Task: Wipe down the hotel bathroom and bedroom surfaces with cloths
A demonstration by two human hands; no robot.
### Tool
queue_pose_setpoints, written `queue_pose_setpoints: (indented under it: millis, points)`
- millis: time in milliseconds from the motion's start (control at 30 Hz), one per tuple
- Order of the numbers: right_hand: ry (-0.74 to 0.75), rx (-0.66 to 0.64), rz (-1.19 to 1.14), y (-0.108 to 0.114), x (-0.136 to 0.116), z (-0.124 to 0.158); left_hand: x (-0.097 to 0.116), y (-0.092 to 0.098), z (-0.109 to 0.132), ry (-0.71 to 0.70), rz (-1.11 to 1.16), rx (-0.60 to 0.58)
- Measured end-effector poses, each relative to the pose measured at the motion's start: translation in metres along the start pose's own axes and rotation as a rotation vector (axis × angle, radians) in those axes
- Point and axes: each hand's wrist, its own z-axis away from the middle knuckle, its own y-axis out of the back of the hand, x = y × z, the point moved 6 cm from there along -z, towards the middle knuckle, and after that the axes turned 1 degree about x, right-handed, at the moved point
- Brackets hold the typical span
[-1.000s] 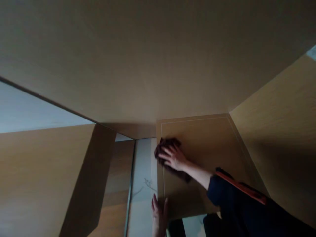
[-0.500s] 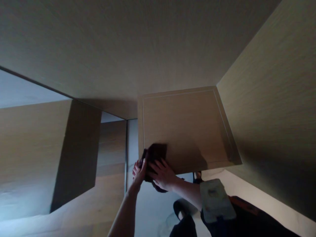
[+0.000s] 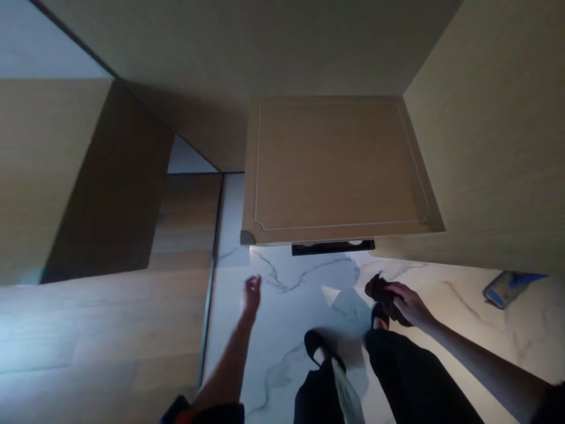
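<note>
A cabinet (image 3: 333,168) is jutting into the upper middle above pale floor (image 3: 273,347), my right hand (image 3: 408,301) is clutching a dark cloth (image 3: 377,288) at lower right, and my left hand (image 3: 252,294) is hovering, its grip unclear.

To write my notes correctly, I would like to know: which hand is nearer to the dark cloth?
Right. The right hand is holding the dark cloth; the left hand is apart from it, well to its left in the picture.
</note>
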Motion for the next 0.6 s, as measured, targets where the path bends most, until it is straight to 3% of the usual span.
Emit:
queue_pose_setpoints:
  millis: [67, 133, 200, 267, 333, 400, 500, 600]
  points:
    - [-0.066, -0.121, -0.015, -0.045, 0.033, -0.024, -0.053, -0.081, 0.038, 0.009, -0.085, -0.185]
    - [-0.016, -0.219, 0.048, -0.080, 0.052, -0.081, -0.075, -0.169, 0.047, -0.110, -0.147, -0.306]
    - [0.085, -0.274, 0.173, -0.111, 0.058, -0.152, -0.075, -0.244, 0.025, -0.275, -0.192, -0.356]
    - [0.130, -0.309, 0.332, -0.146, 0.062, -0.212, -0.066, -0.295, -0.016, -0.449, -0.319, -0.322]
    - [0.114, -0.324, 0.450, -0.183, 0.072, -0.245, -0.062, -0.322, -0.053, -0.567, -0.488, -0.240]
    - [0.112, -0.304, 0.505, -0.219, 0.090, -0.245, -0.069, -0.330, -0.072, -0.619, -0.619, -0.167]
    - [0.186, -0.277, 0.435, -0.260, 0.129, -0.206, -0.093, -0.335, -0.064, -0.626, -0.681, -0.194]
    - [0.205, -0.447, 0.067, -0.278, 0.163, -0.158, -0.117, -0.346, -0.049, -0.506, -0.681, -0.163]
